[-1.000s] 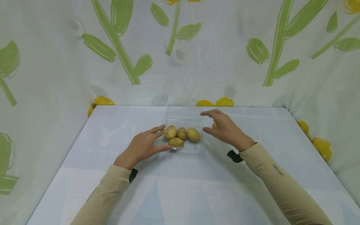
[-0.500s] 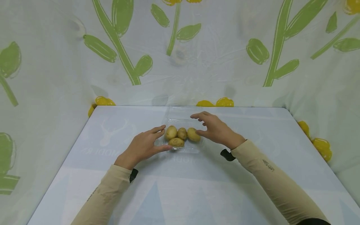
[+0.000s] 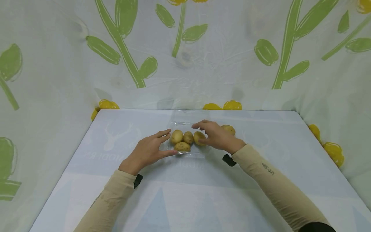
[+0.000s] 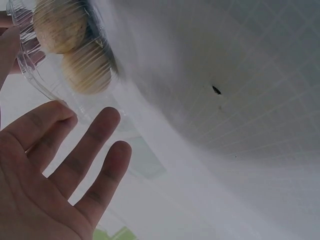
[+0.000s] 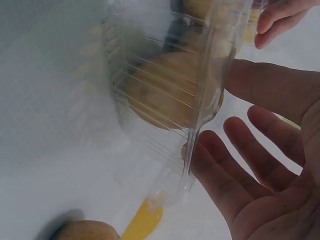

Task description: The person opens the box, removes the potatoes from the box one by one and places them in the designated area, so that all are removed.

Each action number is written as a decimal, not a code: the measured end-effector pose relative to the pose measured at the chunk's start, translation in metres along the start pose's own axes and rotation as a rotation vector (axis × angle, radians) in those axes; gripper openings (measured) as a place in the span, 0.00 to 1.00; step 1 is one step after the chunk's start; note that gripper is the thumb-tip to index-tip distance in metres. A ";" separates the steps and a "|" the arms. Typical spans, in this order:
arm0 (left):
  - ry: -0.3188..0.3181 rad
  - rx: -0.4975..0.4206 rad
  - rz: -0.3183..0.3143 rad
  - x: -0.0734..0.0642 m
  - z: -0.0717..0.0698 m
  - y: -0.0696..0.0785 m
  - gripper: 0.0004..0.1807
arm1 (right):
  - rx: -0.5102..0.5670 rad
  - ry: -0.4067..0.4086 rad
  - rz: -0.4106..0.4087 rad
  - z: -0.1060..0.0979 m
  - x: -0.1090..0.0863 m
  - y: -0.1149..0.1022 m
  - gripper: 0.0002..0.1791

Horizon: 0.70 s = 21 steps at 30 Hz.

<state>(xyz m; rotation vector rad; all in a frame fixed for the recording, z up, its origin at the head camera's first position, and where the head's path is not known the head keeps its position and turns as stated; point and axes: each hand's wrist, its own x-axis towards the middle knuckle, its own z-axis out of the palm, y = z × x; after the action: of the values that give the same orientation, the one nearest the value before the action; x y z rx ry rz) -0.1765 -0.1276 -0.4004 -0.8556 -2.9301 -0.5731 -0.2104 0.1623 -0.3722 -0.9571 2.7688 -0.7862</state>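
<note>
A clear plastic clamshell container (image 3: 189,123) stands on the table with its lid folded back. Inside it lie several potatoes (image 3: 176,137), one of them in front (image 3: 182,147). My left hand (image 3: 147,149) rests at the container's left side, thumb along the front rim and fingers extended; in the left wrist view a bent index finger meets the rim. At the right side is my right hand (image 3: 218,137), its thumb over the rightmost potato (image 5: 165,90) and its spread fingers by the rim (image 5: 202,100). Whether that thumb touches the potato I cannot tell.
A loose potato (image 3: 228,130) lies on the table right of the container, behind my right hand. The white patterned table (image 3: 185,199) ends at a hanging cloth (image 3: 226,71) printed with plants.
My right hand has moved left, from beside the container to its right rim, and the loose potato now shows behind it. My left hand and the container have stayed in place.
</note>
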 end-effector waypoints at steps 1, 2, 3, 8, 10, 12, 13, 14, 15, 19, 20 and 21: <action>-0.001 -0.001 -0.001 0.000 0.000 0.000 0.46 | -0.003 -0.006 0.002 0.001 0.001 0.000 0.30; -0.001 -0.002 -0.001 0.000 0.000 0.000 0.46 | -0.005 -0.012 0.005 0.001 0.001 0.000 0.30; -0.002 -0.003 -0.001 0.000 0.000 0.000 0.46 | -0.006 -0.017 0.008 0.002 0.002 0.001 0.29; -0.001 -0.006 -0.004 0.000 -0.001 0.001 0.45 | -0.013 -0.054 0.040 0.005 0.006 0.001 0.27; 0.001 -0.006 -0.006 0.000 -0.001 0.001 0.45 | -0.018 -0.070 0.051 0.006 0.008 0.000 0.27; 0.003 -0.005 -0.004 0.000 0.000 0.001 0.45 | -0.029 -0.081 0.058 0.007 0.009 -0.001 0.27; 0.004 -0.004 -0.003 0.000 0.000 0.001 0.45 | -0.034 -0.087 0.064 0.007 0.010 -0.001 0.27; 0.006 -0.004 -0.002 0.000 0.000 0.001 0.45 | -0.040 -0.090 0.068 0.007 0.010 -0.002 0.27; 0.008 -0.004 -0.001 0.000 0.000 0.001 0.45 | -0.045 -0.094 0.072 0.007 0.010 -0.003 0.26; 0.011 -0.006 -0.001 0.000 0.001 0.000 0.45 | -0.084 -0.096 0.059 0.008 0.012 -0.003 0.24; 0.010 -0.007 -0.002 0.000 0.001 0.000 0.45 | -0.094 -0.098 0.054 0.008 0.012 -0.003 0.24; 0.010 -0.007 -0.004 0.000 0.001 0.000 0.45 | -0.103 -0.101 0.050 0.009 0.012 -0.003 0.24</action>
<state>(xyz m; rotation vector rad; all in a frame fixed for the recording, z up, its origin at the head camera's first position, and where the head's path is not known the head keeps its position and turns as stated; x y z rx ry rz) -0.1760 -0.1276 -0.4011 -0.8460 -2.9231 -0.5868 -0.2160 0.1491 -0.3771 -0.9142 2.7568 -0.5761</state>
